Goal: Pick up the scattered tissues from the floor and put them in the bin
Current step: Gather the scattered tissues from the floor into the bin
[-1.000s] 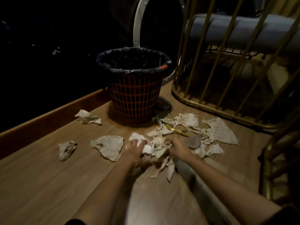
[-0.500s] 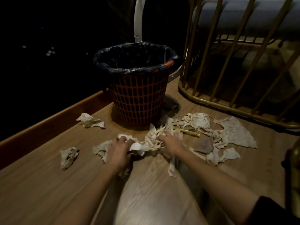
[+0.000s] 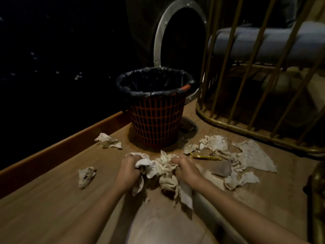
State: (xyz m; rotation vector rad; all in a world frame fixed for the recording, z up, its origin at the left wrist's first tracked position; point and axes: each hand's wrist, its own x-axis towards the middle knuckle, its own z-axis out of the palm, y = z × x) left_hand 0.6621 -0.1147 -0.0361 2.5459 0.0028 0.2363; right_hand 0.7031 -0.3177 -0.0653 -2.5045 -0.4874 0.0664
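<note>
A red mesh bin point(image 3: 155, 124) with a black liner stands on the wooden floor just beyond my hands. My left hand point(image 3: 129, 170) is shut on a white crumpled tissue point(image 3: 146, 163). My right hand point(image 3: 187, 169) grips a bundle of dirty tissues point(image 3: 167, 171) that hangs between both hands, slightly above the floor. Loose tissues lie around: one left of the bin point(image 3: 108, 140), one at the near left point(image 3: 86, 176), and a spread of several to the right point(image 3: 249, 156).
A gold metal railing point(image 3: 246, 127) curves along the right, close to the bin. A raised wooden edge point(image 3: 61, 148) borders the floor on the left, with darkness beyond. A yellow wrapper point(image 3: 204, 157) lies among the right-hand tissues.
Both hands have gathered the middle tissues into one bundle and lifted it a little off the floor. The flat tissue by my left hand is now in my grasp.
</note>
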